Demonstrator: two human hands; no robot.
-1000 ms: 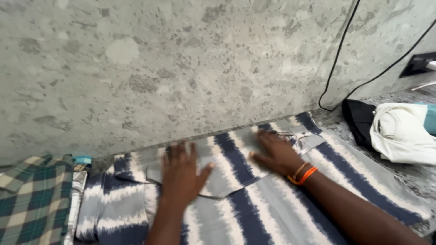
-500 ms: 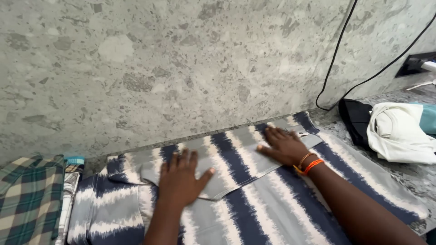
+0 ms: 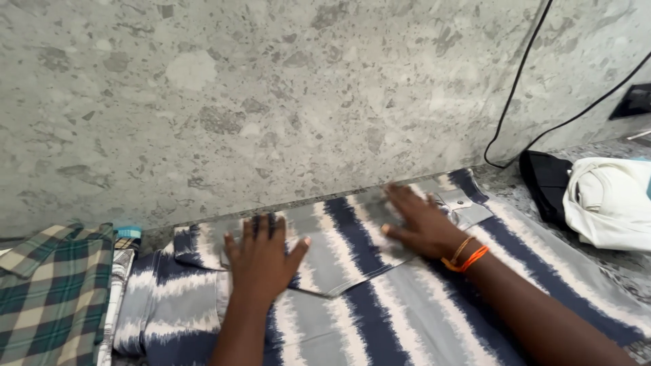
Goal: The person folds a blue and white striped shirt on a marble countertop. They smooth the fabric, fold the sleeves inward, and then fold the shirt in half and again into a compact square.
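Note:
A grey shirt with wavy navy and white stripes (image 3: 380, 318) lies spread on a stone counter against a speckled stone wall. Its top part is folded down over the body. My left hand (image 3: 263, 261) lies flat on the left of that fold, fingers spread. My right hand (image 3: 422, 224) presses flat on the right of the fold, near a buttoned cuff (image 3: 464, 207). Orange bands (image 3: 464, 253) ring my right wrist. Neither hand grips anything.
A green plaid garment (image 3: 51, 291) lies at the left edge, over a folded checked cloth. At the right sit a black cloth (image 3: 542, 183) and a white garment (image 3: 610, 203). Black cables (image 3: 515, 88) run up the wall, toward a dark socket (image 3: 634, 102).
Both hands have slid slightly along the fold, the left one toward the wall. The view has shifted a little, so the shirt sits further right in it.

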